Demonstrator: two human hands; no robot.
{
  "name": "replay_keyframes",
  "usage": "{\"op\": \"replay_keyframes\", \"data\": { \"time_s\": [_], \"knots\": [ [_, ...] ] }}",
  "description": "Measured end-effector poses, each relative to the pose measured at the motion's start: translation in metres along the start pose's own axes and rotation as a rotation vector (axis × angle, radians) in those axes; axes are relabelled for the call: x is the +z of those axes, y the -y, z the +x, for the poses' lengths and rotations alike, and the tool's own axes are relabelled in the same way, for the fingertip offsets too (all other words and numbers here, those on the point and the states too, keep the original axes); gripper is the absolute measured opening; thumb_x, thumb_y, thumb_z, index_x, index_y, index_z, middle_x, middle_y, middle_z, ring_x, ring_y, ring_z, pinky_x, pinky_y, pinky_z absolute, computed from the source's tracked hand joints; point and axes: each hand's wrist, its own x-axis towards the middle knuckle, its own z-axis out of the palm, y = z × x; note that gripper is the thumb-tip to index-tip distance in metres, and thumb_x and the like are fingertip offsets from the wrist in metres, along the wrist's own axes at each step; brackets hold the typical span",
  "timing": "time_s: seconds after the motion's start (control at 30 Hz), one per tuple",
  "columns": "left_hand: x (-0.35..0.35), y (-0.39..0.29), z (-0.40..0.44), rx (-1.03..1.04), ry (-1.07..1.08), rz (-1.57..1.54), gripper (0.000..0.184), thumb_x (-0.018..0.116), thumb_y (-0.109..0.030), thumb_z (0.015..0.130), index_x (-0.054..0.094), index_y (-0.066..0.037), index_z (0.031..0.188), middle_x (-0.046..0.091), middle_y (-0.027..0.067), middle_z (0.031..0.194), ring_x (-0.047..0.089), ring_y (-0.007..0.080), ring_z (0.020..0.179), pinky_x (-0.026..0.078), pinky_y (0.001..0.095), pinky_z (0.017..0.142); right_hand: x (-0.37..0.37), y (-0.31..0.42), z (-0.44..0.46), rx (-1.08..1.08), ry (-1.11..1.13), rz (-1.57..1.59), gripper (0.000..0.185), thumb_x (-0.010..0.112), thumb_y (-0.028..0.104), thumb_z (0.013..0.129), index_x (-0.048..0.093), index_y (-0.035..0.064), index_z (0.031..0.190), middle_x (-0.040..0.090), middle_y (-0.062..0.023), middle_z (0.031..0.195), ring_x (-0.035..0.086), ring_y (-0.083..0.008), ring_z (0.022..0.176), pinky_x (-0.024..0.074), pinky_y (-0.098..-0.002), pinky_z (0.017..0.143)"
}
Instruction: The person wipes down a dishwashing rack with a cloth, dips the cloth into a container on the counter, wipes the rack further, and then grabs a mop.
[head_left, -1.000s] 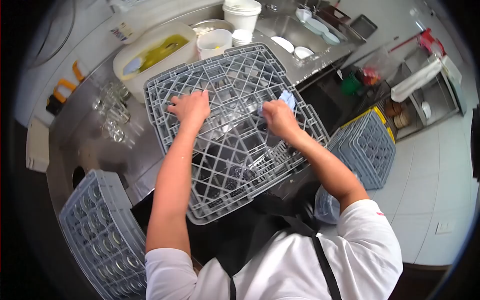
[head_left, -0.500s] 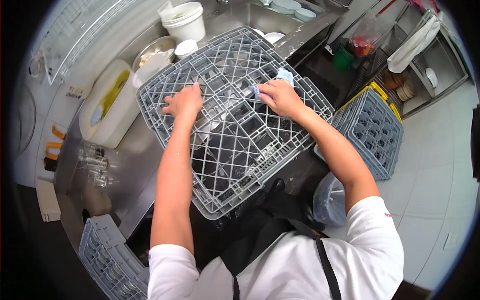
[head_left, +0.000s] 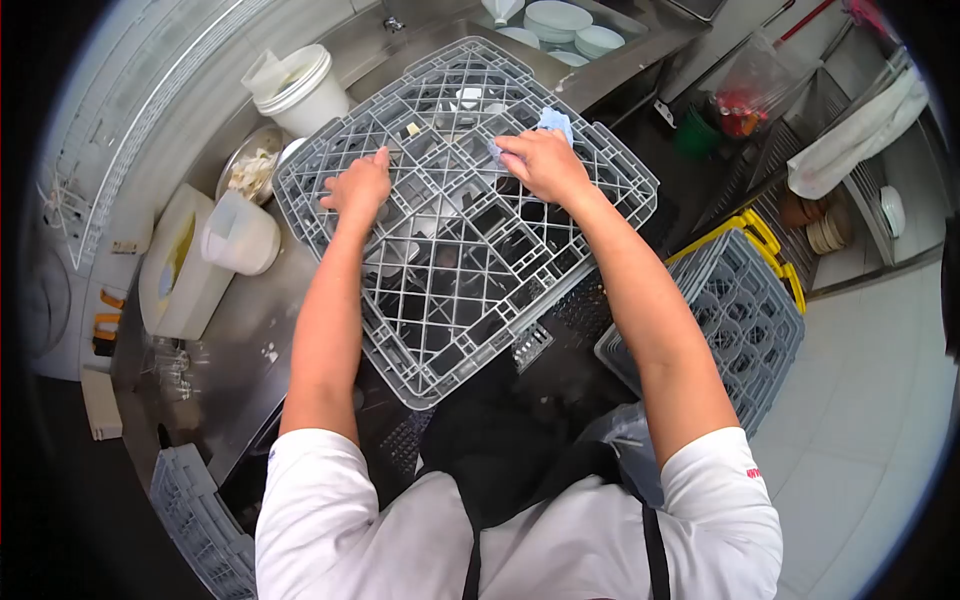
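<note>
A grey plastic dish rack (head_left: 440, 290) with an open lattice spans the middle of the view, tilted in front of my body. My left hand (head_left: 360, 188) is on its left part, with the fingers curled at the lattice. On the right part is my right hand (head_left: 543, 167), closed on a light blue cloth (head_left: 556, 124), which shows beyond the knuckles and by the fingertips. Through the lattice I see the counter and dark floor.
Tubs (head_left: 240, 235) and a white bucket (head_left: 305, 95) stand at the left back. Plates (head_left: 558, 20) sit in the sink. Stacked grey racks (head_left: 735, 320) are at right, another rack (head_left: 200, 520) at lower left. Glasses (head_left: 175, 368) lie on the left counter.
The view has turned rightward, with the sink's plates more visible. The rack appears slightly higher and farther left. Both hands remain on it, and the cloth is still under my right hand.
</note>
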Motion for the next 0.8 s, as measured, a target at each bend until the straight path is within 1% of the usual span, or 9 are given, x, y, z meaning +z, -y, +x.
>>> {"op": "replay_keyframes", "data": {
  "time_s": [0.1, 0.27, 0.43, 0.47, 0.57, 0.63, 0.7, 0.77, 0.8],
  "knots": [
    [0.01, 0.008, 0.011, 0.047, -0.017, -0.056, 0.062, 0.036, -0.065, 0.101, 0.066, -0.025, 0.136, 0.063, 0.0154, 0.14, 0.038, 0.0534, 0.138, 0.019, 0.0739, 0.112, 0.0, -0.004, 0.004, -0.034, -0.016, -0.022, 0.028, 0.064, 0.031, 0.096, 0.072, 0.0175, 0.119, 0.072, -0.0094, 0.1, 0.066, -0.0307, 0.099, 0.0456, -0.045, 0.091],
    [0.017, 0.02, 0.016, 0.129, -0.032, -0.108, 0.077, 0.043, -0.077, 0.09, 0.065, -0.02, 0.138, 0.061, 0.0162, 0.142, 0.037, 0.0519, 0.14, 0.018, 0.0728, 0.112, 0.004, -0.004, 0.002, -0.061, -0.029, -0.073, 0.03, 0.062, 0.032, 0.097, 0.071, 0.0164, 0.121, 0.072, -0.0102, 0.101, 0.066, -0.0319, 0.1, 0.0453, -0.0461, 0.092],
    [0.018, 0.016, 0.013, 0.13, -0.016, -0.126, 0.072, 0.046, -0.072, 0.09, 0.066, -0.021, 0.138, 0.061, 0.0175, 0.142, 0.039, 0.0522, 0.139, 0.022, 0.0704, 0.112, -0.009, 0.008, 0.007, -0.02, 0.021, -0.122, 0.031, 0.058, 0.032, 0.099, 0.07, 0.0166, 0.122, 0.072, -0.0109, 0.105, 0.066, -0.0321, 0.103, 0.044, -0.0476, 0.092],
    [0.02, 0.017, 0.015, 0.128, -0.02, -0.129, 0.072, 0.046, -0.071, 0.09, 0.066, -0.021, 0.137, 0.061, 0.0178, 0.142, 0.039, 0.0522, 0.138, 0.023, 0.0701, 0.112, -0.014, 0.012, 0.008, 0.006, 0.062, -0.129, 0.031, 0.061, 0.031, 0.098, 0.07, 0.0135, 0.122, 0.072, -0.0122, 0.104, 0.066, -0.0332, 0.104, 0.0442, -0.0458, 0.093],
    [0.018, 0.021, 0.012, 0.127, -0.011, -0.122, 0.067, 0.047, -0.068, 0.09, 0.068, -0.021, 0.133, 0.062, 0.0199, 0.139, 0.041, 0.0523, 0.137, 0.028, 0.0698, 0.11, -0.01, 0.01, 0.007, -0.02, 0.022, -0.129, 0.031, 0.061, 0.031, 0.098, 0.069, 0.014, 0.123, 0.071, -0.0124, 0.104, 0.066, -0.0315, 0.104, 0.0441, -0.0467, 0.091],
    [0.02, 0.018, 0.012, 0.111, -0.011, -0.145, 0.067, 0.048, -0.068, 0.09, 0.07, -0.02, 0.131, 0.063, 0.0204, 0.138, 0.042, 0.0521, 0.136, 0.029, 0.0696, 0.109, -0.01, 0.01, 0.009, -0.026, 0.046, -0.12, 0.03, 0.061, 0.031, 0.098, 0.069, 0.0138, 0.122, 0.07, -0.0131, 0.103, 0.066, -0.0338, 0.102, 0.0442, -0.0474, 0.09],
    [0.023, 0.019, 0.016, 0.115, -0.073, -0.151, 0.066, 0.047, -0.069, 0.092, 0.072, -0.019, 0.127, 0.064, 0.0234, 0.134, 0.042, 0.0514, 0.137, 0.026, 0.071, 0.111, -0.01, 0.008, 0.011, -0.042, 0.051, -0.114, 0.03, 0.061, 0.031, 0.098, 0.068, 0.0132, 0.121, 0.069, -0.0149, 0.106, 0.065, -0.0373, 0.101, 0.0447, -0.0486, 0.089],
    [0.032, 0.023, 0.007, 0.081, -0.158, -0.165, 0.067, 0.044, -0.069, 0.094, 0.073, -0.018, 0.125, 0.065, 0.0254, 0.132, 0.04, 0.0501, 0.14, 0.021, 0.0721, 0.113, -0.014, -0.004, 0.016, -0.095, 0.177, -0.001, 0.03, 0.065, 0.031, 0.096, 0.069, 0.0127, 0.119, 0.067, -0.017, 0.109, 0.064, -0.0384, 0.102, 0.0451, -0.0492, 0.092],
    [0.013, 0.008, -0.019, 0.027, -0.121, 0.025, 0.074, 0.039, -0.074, 0.095, 0.066, -0.019, 0.136, 0.055, 0.0273, 0.144, 0.036, 0.0474, 0.145, 0.013, 0.0726, 0.117, -0.016, -0.012, 0.018, -0.129, 0.261, 0.055, 0.03, 0.067, 0.03, 0.094, 0.069, 0.0124, 0.118, 0.066, -0.0181, 0.11, 0.063, -0.0389, 0.103, 0.0453, -0.0495, 0.093]
  ]
}}
